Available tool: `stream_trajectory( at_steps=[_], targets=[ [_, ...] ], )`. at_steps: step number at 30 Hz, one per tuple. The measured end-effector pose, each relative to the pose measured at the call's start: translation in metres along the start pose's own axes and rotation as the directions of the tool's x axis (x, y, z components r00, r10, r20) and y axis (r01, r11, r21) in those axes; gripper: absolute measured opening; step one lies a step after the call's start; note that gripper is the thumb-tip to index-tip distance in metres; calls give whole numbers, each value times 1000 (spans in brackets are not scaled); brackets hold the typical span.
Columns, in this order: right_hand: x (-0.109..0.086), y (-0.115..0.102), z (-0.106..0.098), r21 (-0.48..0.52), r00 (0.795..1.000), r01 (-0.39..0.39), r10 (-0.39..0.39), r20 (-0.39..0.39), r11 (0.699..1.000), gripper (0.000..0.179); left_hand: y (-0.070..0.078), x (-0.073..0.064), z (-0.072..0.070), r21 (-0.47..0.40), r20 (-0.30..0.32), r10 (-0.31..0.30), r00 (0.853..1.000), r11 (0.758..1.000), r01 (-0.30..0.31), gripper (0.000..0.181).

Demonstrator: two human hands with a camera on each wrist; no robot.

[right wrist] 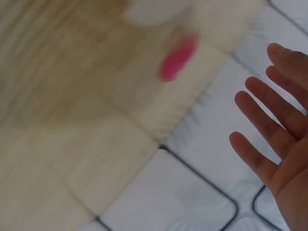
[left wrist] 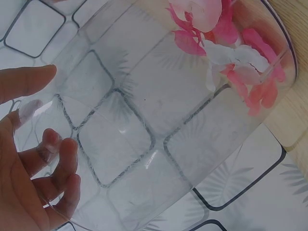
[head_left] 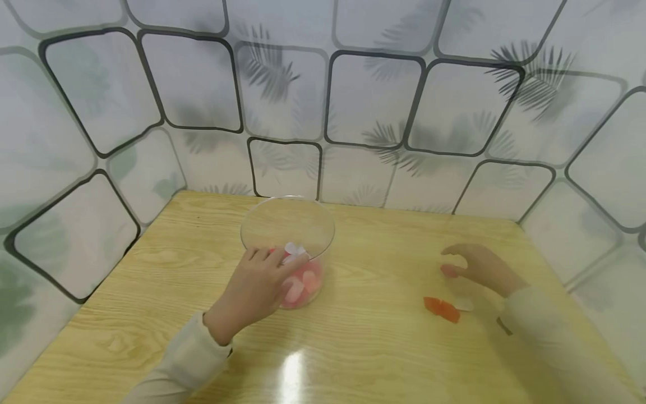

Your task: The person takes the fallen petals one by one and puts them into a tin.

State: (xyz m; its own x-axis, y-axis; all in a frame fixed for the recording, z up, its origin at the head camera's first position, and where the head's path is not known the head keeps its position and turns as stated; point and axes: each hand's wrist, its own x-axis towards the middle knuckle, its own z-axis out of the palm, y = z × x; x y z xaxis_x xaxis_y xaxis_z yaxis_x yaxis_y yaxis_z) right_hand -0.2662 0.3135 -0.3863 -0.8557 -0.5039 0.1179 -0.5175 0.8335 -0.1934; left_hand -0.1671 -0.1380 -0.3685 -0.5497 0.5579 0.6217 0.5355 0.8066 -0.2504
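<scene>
In the head view a clear round container [head_left: 287, 224] stands left of the middle of the table, with pink, coral and white petals [head_left: 303, 280] at its bottom. My left hand [head_left: 257, 292] grips its near rim; the left wrist view shows bent fingers [left wrist: 67, 163] at the clear wall and the thumb apart from them. Over the right side of the table, my right hand [head_left: 479, 268] has its fingers spread and holds nothing. A pink petal [right wrist: 178, 57] lies beyond those fingertips. Close by are an orange-red petal [head_left: 441, 310] and a white petal [head_left: 463, 304].
A pale wood-grain table [head_left: 363, 348] carries everything. Behind it and on both sides rises a light covering [head_left: 282, 84] with dark rounded squares and grey leaf prints. A small dark strip [head_left: 504, 325] shows beside the right sleeve.
</scene>
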Motion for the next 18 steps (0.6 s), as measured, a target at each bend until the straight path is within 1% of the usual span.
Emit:
stream_trajectory(
  at_steps=[1,3,5,7,9,11,13,15,18],
  targets=[
    [-1,5,2,7,999,-29,29,32,1000,39,0,0,0,-1,3,-2,1000,1000,2,58],
    [-3,12,6,11,996,-49,48,71,999,37,0,0,0,-10,8,-6,1000,1000,6,59],
    [-3,17,10,32,994,-43,40,101,999,32,0,0,-1,-23,9,-10,1000,1000,10,59],
    [-1,21,14,51,994,-15,10,113,999,28,1,0,-1,-27,7,-11,1000,1000,11,59],
    [1,25,19,50,993,34,-39,111,998,27,0,0,-1,-30,2,-11,1000,999,11,59],
    [3,28,22,38,992,66,-70,101,997,29,0,0,-1,-29,-2,-11,1000,1000,11,58],
    [5,31,26,22,992,94,-96,83,995,26,0,0,-1,-31,-4,-11,1000,999,11,58],
    [7,34,29,21,992,104,-105,68,994,21,0,0,-1,-35,-5,-12,1000,999,11,58],
    [10,37,32,28,995,90,-91,48,996,13,1,0,-1,-40,-9,-12,1000,999,12,58]
  ],
)
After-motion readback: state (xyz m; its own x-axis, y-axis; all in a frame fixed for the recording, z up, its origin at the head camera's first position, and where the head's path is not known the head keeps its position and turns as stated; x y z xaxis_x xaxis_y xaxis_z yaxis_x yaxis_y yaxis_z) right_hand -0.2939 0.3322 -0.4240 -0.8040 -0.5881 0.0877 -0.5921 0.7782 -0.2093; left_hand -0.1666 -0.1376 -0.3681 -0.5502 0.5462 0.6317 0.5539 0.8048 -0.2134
